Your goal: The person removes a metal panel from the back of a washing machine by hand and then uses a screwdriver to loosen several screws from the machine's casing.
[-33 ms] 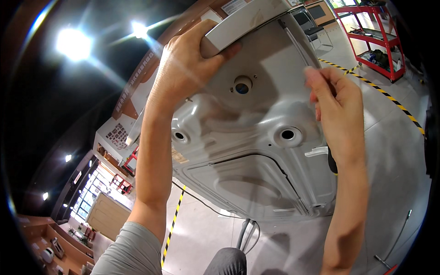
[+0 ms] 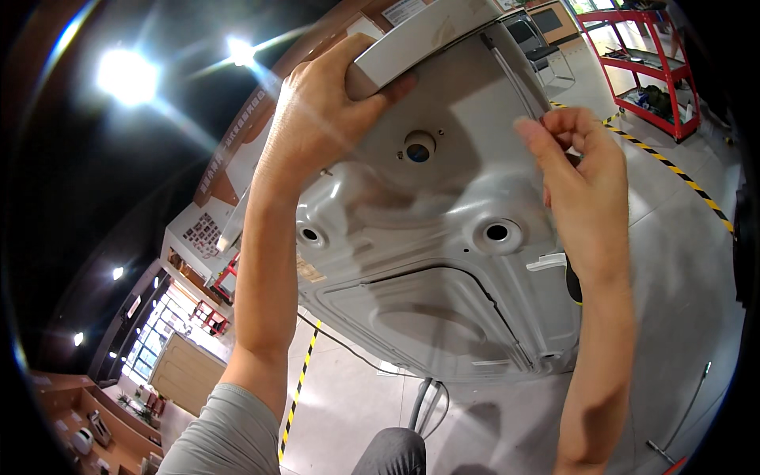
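Overhead, I see a big pressed sheet-metal panel filling the middle of the view, held up above me, with both forearms rising to it from the lower edge. My left hand is closed around a flat grey bar that lies across the panel's far end; the thumb presses the bar's underside and the fingers wrap over its near end. My right hand is beside the panel's right edge, fingers curled and pinched together at a thin rod that runs along that edge. I cannot tell whether the fingertips actually grip the rod or only touch it.

The panel's long axis runs from near my body away toward the bar, so both hands are at its far end, left on the bar, right just beside the rod. The bar lies across that axis, tilted up to the right.

The panel is bare, dull grey steel with a soft sheen, stamped into shallow ribs and a raised rounded field. Three round holes with pressed rims sit in it, and a small tan sticker lies near the left edge. A red rack stands well apart on the floor, past yellow-black tape.
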Action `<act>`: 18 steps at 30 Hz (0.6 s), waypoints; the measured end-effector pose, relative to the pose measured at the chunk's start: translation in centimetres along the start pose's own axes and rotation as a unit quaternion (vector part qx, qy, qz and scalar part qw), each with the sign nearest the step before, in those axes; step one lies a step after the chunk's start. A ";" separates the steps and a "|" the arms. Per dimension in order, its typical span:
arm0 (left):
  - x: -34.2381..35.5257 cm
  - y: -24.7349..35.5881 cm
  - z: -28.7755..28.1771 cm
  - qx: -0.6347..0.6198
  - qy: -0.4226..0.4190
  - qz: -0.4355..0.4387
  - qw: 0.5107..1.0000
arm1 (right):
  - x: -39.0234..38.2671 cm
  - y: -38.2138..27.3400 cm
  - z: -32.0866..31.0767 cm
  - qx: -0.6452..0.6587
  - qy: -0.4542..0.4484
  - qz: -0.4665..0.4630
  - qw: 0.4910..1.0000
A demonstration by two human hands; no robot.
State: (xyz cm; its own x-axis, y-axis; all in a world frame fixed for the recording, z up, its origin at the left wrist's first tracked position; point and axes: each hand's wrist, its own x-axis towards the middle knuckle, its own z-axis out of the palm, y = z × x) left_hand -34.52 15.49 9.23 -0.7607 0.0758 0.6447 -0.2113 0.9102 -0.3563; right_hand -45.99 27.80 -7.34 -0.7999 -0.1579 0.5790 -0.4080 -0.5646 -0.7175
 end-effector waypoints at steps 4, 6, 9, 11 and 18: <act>0.0 0.1 -0.1 0.011 -0.004 -0.004 1.000 | 0.1 -0.8 0.1 -0.019 0.003 0.002 1.000; -0.2 0.0 0.0 0.009 -0.005 -0.011 1.000 | 0.1 -1.1 0.0 0.006 -0.031 0.052 0.998; 0.0 0.0 0.0 0.003 -0.003 -0.006 1.000 | 0.5 -1.3 -0.2 0.031 -0.049 0.070 0.996; 0.0 0.0 0.0 0.001 -0.003 -0.003 1.000 | 0.7 -0.6 -0.1 0.021 -0.050 0.044 0.998; -0.1 -0.1 -0.1 -0.001 -0.003 -0.001 1.000 | 0.3 -1.2 0.7 -0.083 0.038 -0.045 0.995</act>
State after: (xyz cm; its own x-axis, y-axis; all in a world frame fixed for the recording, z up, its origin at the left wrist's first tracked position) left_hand -34.41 15.41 9.26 -0.7642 0.0706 0.6411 -0.2122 0.9111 -0.3533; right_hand -45.38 27.84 -6.02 -0.7848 -0.0478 0.6179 -0.5418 -0.4309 -0.7216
